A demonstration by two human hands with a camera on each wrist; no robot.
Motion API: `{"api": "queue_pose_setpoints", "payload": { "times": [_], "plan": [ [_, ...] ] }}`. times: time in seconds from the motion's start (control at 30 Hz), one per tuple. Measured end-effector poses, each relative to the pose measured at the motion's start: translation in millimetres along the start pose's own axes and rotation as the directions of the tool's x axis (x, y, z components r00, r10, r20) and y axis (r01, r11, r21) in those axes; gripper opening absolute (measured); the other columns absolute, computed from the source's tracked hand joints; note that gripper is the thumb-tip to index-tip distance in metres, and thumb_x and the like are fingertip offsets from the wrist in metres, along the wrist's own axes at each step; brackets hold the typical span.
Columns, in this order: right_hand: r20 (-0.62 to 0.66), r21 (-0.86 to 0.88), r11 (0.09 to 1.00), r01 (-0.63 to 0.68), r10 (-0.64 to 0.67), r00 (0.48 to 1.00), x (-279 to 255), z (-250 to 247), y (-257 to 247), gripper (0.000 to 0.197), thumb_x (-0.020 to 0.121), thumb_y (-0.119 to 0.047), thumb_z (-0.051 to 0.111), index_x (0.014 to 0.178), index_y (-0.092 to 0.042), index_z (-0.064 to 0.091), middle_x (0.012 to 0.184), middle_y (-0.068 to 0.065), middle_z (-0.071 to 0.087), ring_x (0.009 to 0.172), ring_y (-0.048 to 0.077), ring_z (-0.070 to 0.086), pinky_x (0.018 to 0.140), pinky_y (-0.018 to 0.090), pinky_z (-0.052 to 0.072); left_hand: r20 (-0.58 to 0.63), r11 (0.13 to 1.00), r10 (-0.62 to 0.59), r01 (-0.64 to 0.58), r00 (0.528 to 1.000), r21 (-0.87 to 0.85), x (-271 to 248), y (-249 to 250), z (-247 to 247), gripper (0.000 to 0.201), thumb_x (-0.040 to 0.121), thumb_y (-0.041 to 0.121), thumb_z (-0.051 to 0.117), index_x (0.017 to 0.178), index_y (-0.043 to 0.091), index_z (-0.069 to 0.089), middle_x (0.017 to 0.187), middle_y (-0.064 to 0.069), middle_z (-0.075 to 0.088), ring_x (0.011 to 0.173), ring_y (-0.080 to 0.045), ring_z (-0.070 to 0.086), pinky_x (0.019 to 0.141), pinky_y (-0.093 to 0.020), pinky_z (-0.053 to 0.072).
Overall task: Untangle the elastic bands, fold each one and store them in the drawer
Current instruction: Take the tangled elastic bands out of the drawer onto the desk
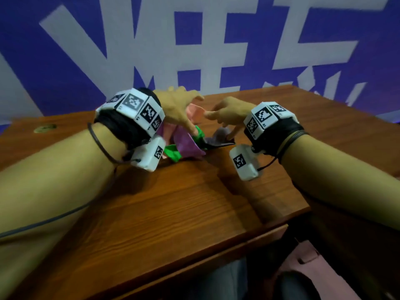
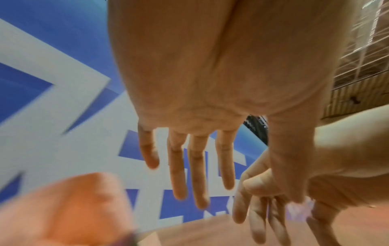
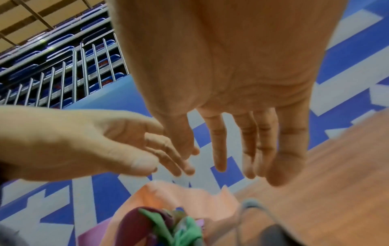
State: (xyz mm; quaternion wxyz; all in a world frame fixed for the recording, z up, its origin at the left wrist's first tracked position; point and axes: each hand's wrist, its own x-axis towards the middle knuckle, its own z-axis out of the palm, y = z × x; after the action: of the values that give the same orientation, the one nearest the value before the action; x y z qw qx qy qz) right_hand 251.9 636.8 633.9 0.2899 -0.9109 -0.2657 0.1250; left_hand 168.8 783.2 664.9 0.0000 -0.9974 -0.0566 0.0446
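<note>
Both hands were above a tangled heap of flat elastic bands (image 1: 184,139) that lay on the brown wooden desk top (image 1: 173,202), towards its far side and roughly at its middle. The heap mixed a pale peach band (image 1: 195,111), a purple band (image 1: 184,141), a bright green band (image 1: 172,153) and a dark grey band (image 1: 218,137).

The left hand (image 1: 177,109) was spread over the left part of the heap. In the left wrist view its four fingers (image 2: 179,166) hung straight and apart, with nothing between them, and the thumb stuck out to the right. From the head view one fingertip reached down to the green band where it met the purple one; whether it actually touched could not be told.

The right hand (image 1: 227,113) was just right of the peach band, close to the left hand. In the right wrist view its fingers (image 3: 219,144) pointed straight down, loosely parted, above the peach band (image 3: 189,198) and gripping nothing. In the head view one finger pointed down at the dark grey band, very near it; contact was unclear.

Behind the desk stood a blue wall with large white shapes (image 1: 205,40).
</note>
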Motion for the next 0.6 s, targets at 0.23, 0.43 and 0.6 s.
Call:
{"api": "queue_pose_setpoints", "payload": {
  "times": [0.23,0.43,0.6],
  "plan": [
    [-0.106,-0.045,0.996,-0.083,0.078,0.991,-53.1,-53.0,82.3,0.030,0.097,-0.033,0.058,0.092,-0.005,0.066,0.083,0.008,0.067,0.071,0.023,0.063,0.056,0.031,0.052,-0.055,0.934,0.322,-0.327,0.945,-0.143,36.0,124.1,-1.2,0.022,0.091,0.029,0.068,0.107,0.014,0.067,0.095,0.002,0.072,0.089,-0.015,0.064,0.077,-0.028,0.046],
    [-0.191,0.016,0.961,-0.277,0.275,0.942,-118.4,-109.6,194.6,0.021,0.096,-0.028,0.060,0.086,-0.010,0.065,0.074,0.003,0.067,0.063,0.017,0.063,0.053,0.029,0.050,-0.048,0.831,0.525,-0.524,0.850,-0.186,69.7,262.9,15.9,0.014,0.092,0.022,0.068,0.104,0.016,0.068,0.089,0.002,0.072,0.082,-0.012,0.065,0.071,-0.026,0.044],
    [-0.259,0.096,0.893,-0.439,0.449,0.855,-179.0,-134.3,286.6,0.023,0.092,-0.021,0.063,0.071,-0.013,0.062,0.067,0.005,0.066,0.049,0.015,0.061,0.054,0.033,0.055,-0.010,0.703,0.689,-0.671,0.725,-0.236,76.2,379.3,31.7,0.016,0.092,0.017,0.067,0.106,0.012,0.069,0.090,-0.003,0.073,0.080,-0.016,0.069,0.064,-0.024,0.051]
  ]
}}
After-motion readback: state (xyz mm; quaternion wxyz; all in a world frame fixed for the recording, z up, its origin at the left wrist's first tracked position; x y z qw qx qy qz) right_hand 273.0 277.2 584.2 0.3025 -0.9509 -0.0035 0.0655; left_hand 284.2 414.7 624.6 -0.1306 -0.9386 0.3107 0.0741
